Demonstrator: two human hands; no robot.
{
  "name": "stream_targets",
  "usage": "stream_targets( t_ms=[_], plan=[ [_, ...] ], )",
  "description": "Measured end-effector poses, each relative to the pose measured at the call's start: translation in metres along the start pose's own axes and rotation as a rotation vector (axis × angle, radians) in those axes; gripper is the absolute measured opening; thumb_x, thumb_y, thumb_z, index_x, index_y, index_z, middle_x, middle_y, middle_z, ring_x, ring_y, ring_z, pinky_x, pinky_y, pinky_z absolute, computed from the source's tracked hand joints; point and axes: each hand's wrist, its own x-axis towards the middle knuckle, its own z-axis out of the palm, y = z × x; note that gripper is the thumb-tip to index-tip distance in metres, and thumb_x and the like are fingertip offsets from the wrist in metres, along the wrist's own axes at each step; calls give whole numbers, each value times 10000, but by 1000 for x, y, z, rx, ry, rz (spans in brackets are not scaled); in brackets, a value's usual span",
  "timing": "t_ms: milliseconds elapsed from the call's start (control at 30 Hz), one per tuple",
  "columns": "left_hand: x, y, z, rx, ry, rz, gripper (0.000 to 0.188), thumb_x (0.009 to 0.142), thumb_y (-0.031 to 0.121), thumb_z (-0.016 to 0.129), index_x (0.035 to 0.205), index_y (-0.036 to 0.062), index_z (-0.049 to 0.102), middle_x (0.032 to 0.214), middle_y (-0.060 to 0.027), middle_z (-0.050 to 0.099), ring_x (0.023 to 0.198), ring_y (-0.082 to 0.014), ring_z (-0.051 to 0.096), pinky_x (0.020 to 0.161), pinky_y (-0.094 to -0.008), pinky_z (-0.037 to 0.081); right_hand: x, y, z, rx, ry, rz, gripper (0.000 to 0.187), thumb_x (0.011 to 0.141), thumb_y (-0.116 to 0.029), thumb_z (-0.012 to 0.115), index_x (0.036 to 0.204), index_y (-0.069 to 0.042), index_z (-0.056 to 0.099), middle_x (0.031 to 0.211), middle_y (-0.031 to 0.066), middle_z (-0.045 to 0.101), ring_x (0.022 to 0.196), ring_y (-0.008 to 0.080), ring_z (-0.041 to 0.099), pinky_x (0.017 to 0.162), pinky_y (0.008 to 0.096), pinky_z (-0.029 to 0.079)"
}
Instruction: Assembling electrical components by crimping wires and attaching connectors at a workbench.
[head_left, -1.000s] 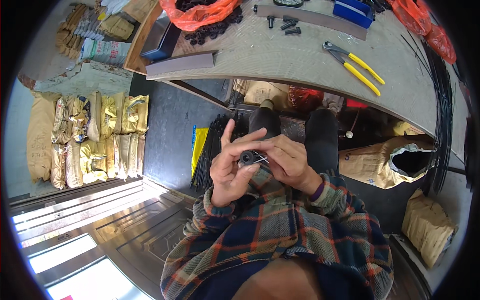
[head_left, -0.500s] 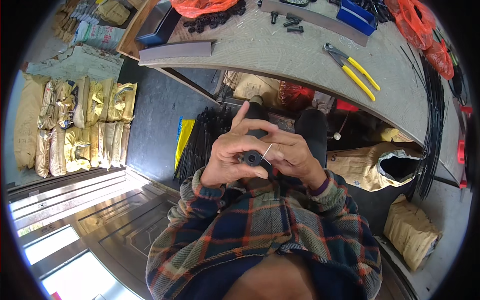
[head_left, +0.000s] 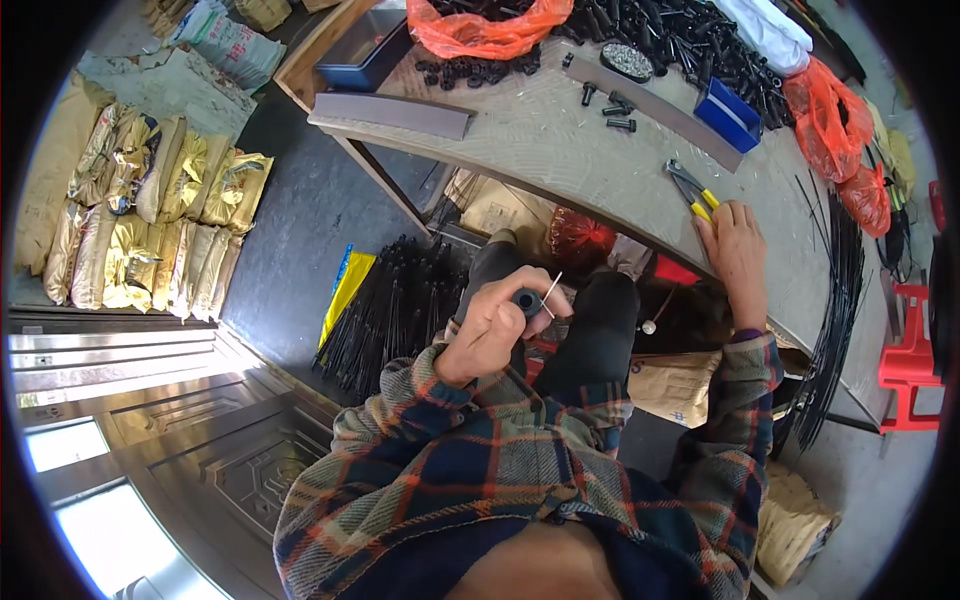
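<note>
My left hand [head_left: 487, 335] is closed around a black tubular part [head_left: 526, 301] above my lap, its round open end facing up. Beside that end, a thin white pin [head_left: 553, 288] sticks out slantwise near the fingertips; how it is fixed cannot be made out. At the table's near edge my right hand [head_left: 738, 248] lies over the yellow handles of a pair of pliers [head_left: 696, 188], fingers curled on them. The metal jaws point away from me and rest on the table; the handle ends are hidden under the hand.
On the worktable [head_left: 560, 135] lie several black bolts [head_left: 621, 125], a blue bin [head_left: 727, 116], a metal strip [head_left: 392, 115] and a heap of black parts [head_left: 690, 50]. Black rods [head_left: 405, 305] stand left of my legs. A red stool [head_left: 912, 355] is at far right.
My right hand has left the black part and reached forward right onto the pliers. My left hand keeps the part. The view has shifted, showing more of the table's far side.
</note>
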Motion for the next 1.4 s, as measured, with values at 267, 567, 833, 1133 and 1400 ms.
stream_targets(
  t_ms=[267, 567, 833, 1133, 1400],
  plan=[
    [4, -1, -9, 125, -89, 10, 665, 829, 641, 355, 743, -5, 487, 559, -41, 446, 473, -99, 391, 451, -229, 305, -22, -91, -63, 1038, -133, 106, 203, 819, -113, 554, 1014, -68, 583, 952, 124, 504, 842, 226, 521, 775, 319, 421],
    [-1, 3, 4, 233, 129, -81, 772, 801, 703, 289, 778, -21, 556, 663, -9, 487, 514, -54, 385, 475, -195, 274, -5, -115, -108, -576, 320, -524, 499, 828, -161, 549, 1273, -348, 423, 1314, -42, 298, 1241, 180, 315, 1052, 538, 114],
    [-2, 0, 2, 248, 90, -1, 658, 892, 567, 261, 866, -24, 549, 626, -13, 480, 519, -68, 405, 483, -213, 297, -9, -113, -105, -628, 455, -460, 437, 851, -326, 531, 1269, -367, 411, 1283, -17, 308, 1267, 225, 284, 1041, 599, 46],
    [-2, 0, 11, 301, 174, -8, 688, 867, 612, 312, 876, -37, 542, 658, -27, 511, 504, -47, 398, 457, -196, 285, -14, -125, -75, -497, 598, -378, 400, 866, -283, 531, 1258, -215, 480, 1212, 13, 390, 1108, 156, 455, 996, 536, 242],
    [-2, -3, 4, 449, 95, 83, 736, 869, 611, 283, 1037, -57, 542, 735, -44, 546, 592, -97, 493, 528, -229, 379, -17, -119, -115, 34, 17, -546, 245, 730, -171, 662, 869, -25, 523, 1033, 123, 493, 798, 259, 532, 641, 368, 445]
  ],
)
